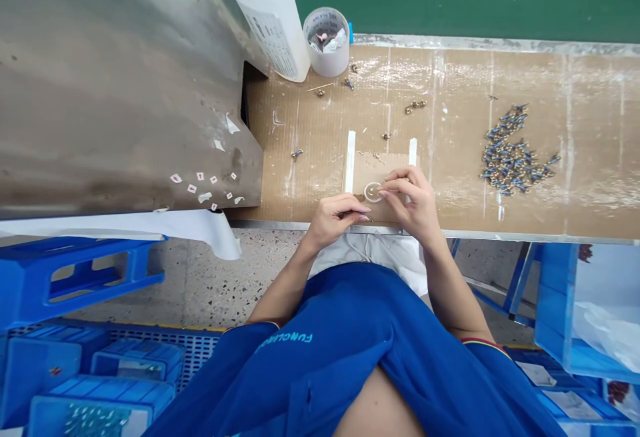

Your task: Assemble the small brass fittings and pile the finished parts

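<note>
My left hand (336,217) rests at the near edge of the cardboard-covered bench (575,210), fingers curled and pinched together; what they hold is too small to make out. My right hand (413,200) is just to its right, fingertips pinched beside a small white ring-shaped cap (373,191). Both hands sit over a small cardboard pad (370,167) flanked by two white strips. A pile of small blue-and-brass parts (513,154) lies to the right, apart from my hands.
A white plastic bottle (270,14) and a small white cup (327,40) stand at the bench's back left. A few loose parts (415,106) are scattered about. A grey metal surface (115,84) with paper scraps lies left. Blue crates (80,370) stand below.
</note>
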{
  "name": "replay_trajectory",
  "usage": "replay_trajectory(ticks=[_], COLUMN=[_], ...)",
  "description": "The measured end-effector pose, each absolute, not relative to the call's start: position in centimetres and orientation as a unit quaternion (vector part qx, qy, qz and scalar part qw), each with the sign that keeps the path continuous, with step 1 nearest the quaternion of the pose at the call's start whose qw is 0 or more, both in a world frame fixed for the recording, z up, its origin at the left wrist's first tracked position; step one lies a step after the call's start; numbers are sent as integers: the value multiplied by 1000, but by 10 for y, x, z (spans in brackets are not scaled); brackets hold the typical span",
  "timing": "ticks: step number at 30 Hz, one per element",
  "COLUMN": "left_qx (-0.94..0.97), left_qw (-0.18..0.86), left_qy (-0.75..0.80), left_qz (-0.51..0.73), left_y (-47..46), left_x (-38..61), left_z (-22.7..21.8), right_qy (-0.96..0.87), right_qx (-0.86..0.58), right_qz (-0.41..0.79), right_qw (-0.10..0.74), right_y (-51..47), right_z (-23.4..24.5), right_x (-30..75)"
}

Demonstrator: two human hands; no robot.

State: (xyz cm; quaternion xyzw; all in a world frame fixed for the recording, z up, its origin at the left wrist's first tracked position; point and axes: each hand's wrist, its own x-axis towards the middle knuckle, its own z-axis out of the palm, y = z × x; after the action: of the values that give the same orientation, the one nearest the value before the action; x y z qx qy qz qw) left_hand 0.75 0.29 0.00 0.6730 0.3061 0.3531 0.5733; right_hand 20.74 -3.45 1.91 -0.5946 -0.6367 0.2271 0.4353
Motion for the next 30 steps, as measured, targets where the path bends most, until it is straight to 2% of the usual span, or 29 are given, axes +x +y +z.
replay_trajectory(ticks=[4,14,22,30], left_qx=[678,688,698,695], left_qw=[566,542,534,541], left_qy=[318,350,352,345], left_qz=[345,333,321,325], left_y=[2,-3,-3,-4], left_x=[8,12,13,13], left_z=[1,3,4,4], right_qy=[-592,-484,-518,-536], right_qx=[-598,-592,-617,-603], right_qz=[277,276,278,280], right_qw=[464,583,524,521], right_y=[-39,-47,-63,-63], right_z=[12,24,27,25], right_x=[201,195,185,183])
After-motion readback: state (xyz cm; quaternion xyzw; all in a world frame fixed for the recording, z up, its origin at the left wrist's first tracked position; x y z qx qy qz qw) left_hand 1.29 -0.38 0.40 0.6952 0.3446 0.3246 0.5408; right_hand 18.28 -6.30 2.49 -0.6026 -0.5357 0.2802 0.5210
